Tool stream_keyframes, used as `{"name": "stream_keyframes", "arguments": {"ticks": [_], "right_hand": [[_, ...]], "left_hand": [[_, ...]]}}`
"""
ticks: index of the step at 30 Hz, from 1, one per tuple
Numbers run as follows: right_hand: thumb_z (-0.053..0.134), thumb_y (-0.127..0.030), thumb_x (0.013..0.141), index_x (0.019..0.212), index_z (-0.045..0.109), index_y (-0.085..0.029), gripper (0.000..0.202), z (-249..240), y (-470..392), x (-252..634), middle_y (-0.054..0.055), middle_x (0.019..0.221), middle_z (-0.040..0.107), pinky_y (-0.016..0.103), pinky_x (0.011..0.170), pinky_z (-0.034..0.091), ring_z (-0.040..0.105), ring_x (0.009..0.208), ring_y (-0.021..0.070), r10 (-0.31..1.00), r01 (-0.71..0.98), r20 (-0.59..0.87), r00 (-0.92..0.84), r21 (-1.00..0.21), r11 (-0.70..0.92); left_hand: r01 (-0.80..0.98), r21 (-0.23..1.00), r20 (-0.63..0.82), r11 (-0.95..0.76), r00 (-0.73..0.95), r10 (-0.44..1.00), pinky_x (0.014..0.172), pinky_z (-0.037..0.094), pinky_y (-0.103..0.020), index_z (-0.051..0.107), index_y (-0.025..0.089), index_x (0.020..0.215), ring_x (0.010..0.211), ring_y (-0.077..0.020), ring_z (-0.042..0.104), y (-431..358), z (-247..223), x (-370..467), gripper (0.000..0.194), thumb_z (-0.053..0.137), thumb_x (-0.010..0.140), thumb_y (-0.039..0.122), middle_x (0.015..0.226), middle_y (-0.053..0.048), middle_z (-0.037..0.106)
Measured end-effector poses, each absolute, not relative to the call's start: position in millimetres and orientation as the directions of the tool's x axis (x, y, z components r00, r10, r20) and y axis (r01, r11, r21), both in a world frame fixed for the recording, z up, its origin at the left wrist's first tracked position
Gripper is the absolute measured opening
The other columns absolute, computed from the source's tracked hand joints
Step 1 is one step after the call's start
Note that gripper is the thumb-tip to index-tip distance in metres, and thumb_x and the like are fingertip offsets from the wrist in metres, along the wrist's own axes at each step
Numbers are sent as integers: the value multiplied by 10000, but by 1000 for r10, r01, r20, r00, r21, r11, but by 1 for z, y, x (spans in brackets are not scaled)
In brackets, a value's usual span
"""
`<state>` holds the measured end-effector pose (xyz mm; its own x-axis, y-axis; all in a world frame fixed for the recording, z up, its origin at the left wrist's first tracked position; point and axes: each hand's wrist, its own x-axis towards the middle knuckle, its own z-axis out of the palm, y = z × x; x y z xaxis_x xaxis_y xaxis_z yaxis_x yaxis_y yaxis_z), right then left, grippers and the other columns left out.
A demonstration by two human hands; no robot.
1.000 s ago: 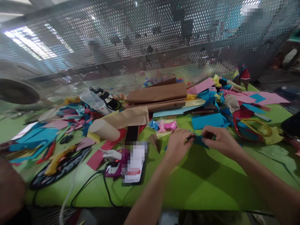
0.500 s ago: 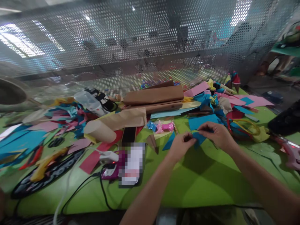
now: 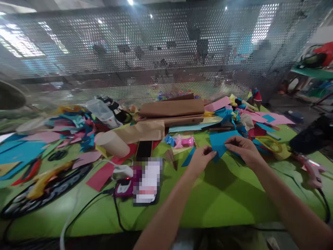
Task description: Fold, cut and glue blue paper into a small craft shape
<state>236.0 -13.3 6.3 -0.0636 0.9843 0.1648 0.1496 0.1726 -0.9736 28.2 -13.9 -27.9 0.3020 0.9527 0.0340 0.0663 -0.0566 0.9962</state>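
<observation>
Between my hands is a small piece of blue paper [image 3: 220, 154], held above the green table [image 3: 234, 205]. My left hand [image 3: 201, 158] pinches its left edge with thumb and forefinger. The fingertips of my right hand [image 3: 240, 147] are closed on its right side. A larger blue sheet [image 3: 218, 138] lies just behind and partly overlaps it in view, so the border between them is hard to see. Left of my left hand are a blue paper triangle [image 3: 188, 158] and a brown paper cone [image 3: 171, 159]. Small pink and blue wrapped pieces [image 3: 179, 141] lie behind them.
A phone [image 3: 148, 180] and a purple power strip [image 3: 127, 187] with cables lie to the left. Farther left is a yellow glue gun [image 3: 47, 178]; a pink glue gun [image 3: 313, 172] is at right. Brown paper rolls [image 3: 171, 108] and coloured scraps line the perforated metal screen [image 3: 156, 62].
My right hand has shifted slightly to the right, and more of the blue paper shows between my hands. The camera view has tilted a little.
</observation>
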Motion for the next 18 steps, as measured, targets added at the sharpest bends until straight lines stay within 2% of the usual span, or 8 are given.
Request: {"name": "stream_keyframes", "arguments": {"ticks": [4, 7, 8, 11, 14, 16, 18], "right_hand": [[859, -535, 672, 839, 729, -201, 396, 3, -11, 241, 31, 776, 669, 294, 640, 466, 581, 724, 175, 987, 160, 154, -39, -974, 158], [854, -523, 687, 885, 734, -219, 382, 0, -10, 244, 38, 811, 676, 300, 647, 472, 589, 744, 185, 984, 186, 173, -43, -966, 178], [847, -512, 700, 907, 733, -224, 373, -2, -9, 245, 37, 821, 676, 303, 652, 472, 591, 750, 188, 981, 200, 189, -47, -960, 195], [802, -441, 764, 947, 722, -229, 291, -5, -11, 242, 30, 855, 678, 309, 692, 468, 599, 776, 188, 965, 270, 256, -50, -927, 260], [751, -374, 805, 930, 709, -218, 204, -7, -16, 236, 25, 857, 679, 311, 712, 463, 603, 774, 183, 954, 332, 299, -32, -897, 292], [736, -363, 812, 912, 702, -212, 184, -7, -19, 231, 21, 838, 677, 308, 703, 463, 603, 761, 181, 956, 330, 294, -23, -900, 284], [738, -372, 813, 882, 697, -207, 184, -5, -23, 226, 18, 812, 674, 301, 689, 464, 599, 743, 177, 961, 313, 276, -29, -910, 272]], "left_hand": [[240, 960, 83, -144, 250, 965, 736, 461, -293, 678, 178, 933, 794, -185, 651, -8, -12, 1, 261, 587, 930, 422, 851, -47, 720], [334, 919, 210, -211, 39, 977, 750, 486, -297, 663, 185, 911, 783, -188, 670, -3, -1, -21, 198, 585, 939, 365, 821, -48, 720], [336, 915, 232, -225, 20, 972, 741, 491, -293, 665, 185, 908, 788, -188, 674, -3, 1, -23, 182, 591, 935, 349, 831, -51, 724], [323, 908, 235, -267, 135, 963, 710, 496, -280, 674, 184, 915, 770, -181, 674, -10, 1, -12, 170, 609, 925, 340, 838, -44, 730], [403, 845, 230, -352, 321, 919, 716, 488, -288, 691, 196, 983, 789, -189, 666, -24, -1, 15, 182, 652, 900, 353, 882, -41, 745], [470, 780, 253, -412, 365, 896, 766, 485, -302, 677, 209, 1066, 885, -212, 667, -32, -3, 30, 245, 707, 858, 334, 1023, -57, 746], [509, 750, 253, -423, 371, 894, 763, 471, -300, 661, 217, 1068, 922, -226, 661, -38, -5, 39, 285, 747, 821, 330, 1046, -56, 738]]}}
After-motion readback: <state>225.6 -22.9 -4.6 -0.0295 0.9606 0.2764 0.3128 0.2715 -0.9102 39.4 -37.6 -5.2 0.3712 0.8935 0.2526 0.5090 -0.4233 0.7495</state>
